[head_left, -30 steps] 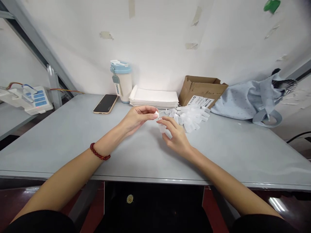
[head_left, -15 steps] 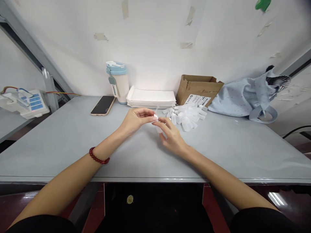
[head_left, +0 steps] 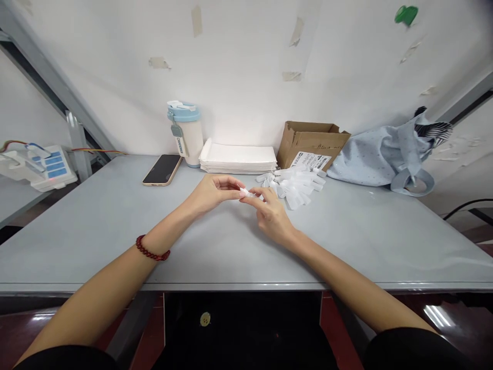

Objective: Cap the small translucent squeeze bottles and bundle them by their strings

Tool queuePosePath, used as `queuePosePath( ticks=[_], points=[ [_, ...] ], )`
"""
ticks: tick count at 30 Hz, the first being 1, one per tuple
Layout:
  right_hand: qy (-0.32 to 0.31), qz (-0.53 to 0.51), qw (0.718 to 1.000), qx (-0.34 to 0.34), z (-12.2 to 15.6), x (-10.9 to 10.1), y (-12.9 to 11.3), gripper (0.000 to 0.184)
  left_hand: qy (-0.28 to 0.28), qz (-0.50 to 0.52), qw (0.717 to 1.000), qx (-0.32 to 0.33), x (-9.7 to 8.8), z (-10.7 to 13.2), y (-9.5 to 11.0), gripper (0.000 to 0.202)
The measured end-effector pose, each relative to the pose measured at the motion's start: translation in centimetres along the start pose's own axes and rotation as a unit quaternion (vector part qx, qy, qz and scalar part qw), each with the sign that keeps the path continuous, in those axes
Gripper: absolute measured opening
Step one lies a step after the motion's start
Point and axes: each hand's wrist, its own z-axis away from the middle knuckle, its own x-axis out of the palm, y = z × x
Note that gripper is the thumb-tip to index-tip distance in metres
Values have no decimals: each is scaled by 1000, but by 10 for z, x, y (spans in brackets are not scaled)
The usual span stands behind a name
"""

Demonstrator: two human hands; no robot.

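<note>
My left hand (head_left: 213, 192) and my right hand (head_left: 269, 215) meet over the middle of the grey table (head_left: 115, 221). Both pinch one small white plastic piece (head_left: 245, 192) between their fingertips. The left wrist wears a red bead bracelet (head_left: 151, 249). Just behind my right hand lies a pile of small translucent white plastic pieces (head_left: 296, 182).
Along the wall stand a black phone (head_left: 162, 169), a white cup with a blue lid (head_left: 186, 132), a stack of white sheets (head_left: 238, 156), an open cardboard box (head_left: 314, 142) and a pale blue cloth bag (head_left: 389, 154). A white device with blue buttons (head_left: 42, 165) sits at far left.
The small white piece has turned from hanging below my right fingers to lying between both hands' fingertips. Both hands have sunk slightly toward the table.
</note>
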Motion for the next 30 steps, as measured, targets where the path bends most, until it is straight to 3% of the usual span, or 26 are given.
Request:
queuePosePath(
  ticks=[6,14,18,23,26,30],
  points=[
    [-28,-116,991,53,-2,-7,-7,52,-6,1,1000,-13,0,0,-2,23],
    [-50,-261,950,162,-6,-15,-19,37,3,-1,1000,-15,1,2,2,23],
    [-76,-278,936,203,-6,-15,-20,27,-2,-18,1000,-22,0,1,2,22],
    [-54,-301,924,229,-8,-13,-21,20,-7,-34,999,-16,0,1,0,23],
    [-80,-418,867,261,-10,-16,-21,21,-13,-25,1000,-14,-1,1,-1,25],
    [-139,-605,711,331,-13,-25,-19,26,-39,-4,999,-6,-3,1,0,25]
  ],
)
